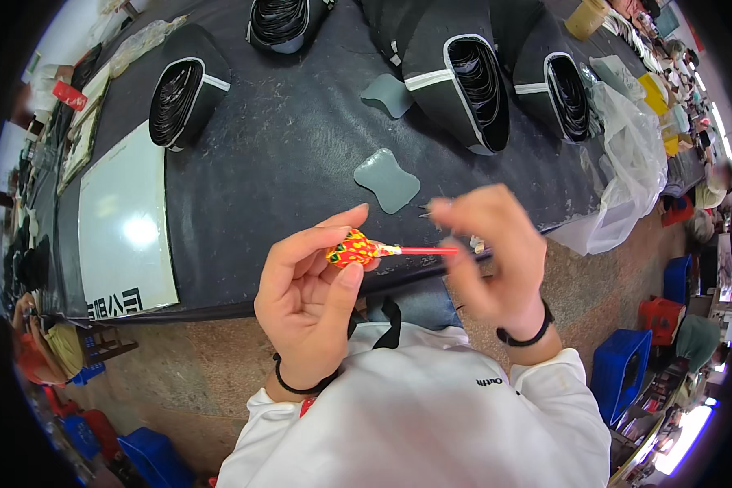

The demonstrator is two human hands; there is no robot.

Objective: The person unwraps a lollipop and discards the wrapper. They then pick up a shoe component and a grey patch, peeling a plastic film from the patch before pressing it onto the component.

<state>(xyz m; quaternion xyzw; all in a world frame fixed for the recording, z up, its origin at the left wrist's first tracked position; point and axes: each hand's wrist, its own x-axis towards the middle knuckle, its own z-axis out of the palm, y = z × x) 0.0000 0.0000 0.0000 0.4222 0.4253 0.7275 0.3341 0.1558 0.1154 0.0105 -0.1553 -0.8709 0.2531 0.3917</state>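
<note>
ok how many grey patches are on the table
2: one grey patch lies just beyond the wrapped lollipop; the other patch is farther off, beside a white-trimmed black bundle, perhaps partly under it. More may be hidden.

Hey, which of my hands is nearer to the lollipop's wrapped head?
Left. Your left hand holds the wrapped head between thumb and fingers. Your right hand, blurred, is farther right, by the far end of the red stick; whether it touches is unclear.

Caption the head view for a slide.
Left hand holding a wrapped lollipop, right hand near its red stick, at a black-covered table.
</note>
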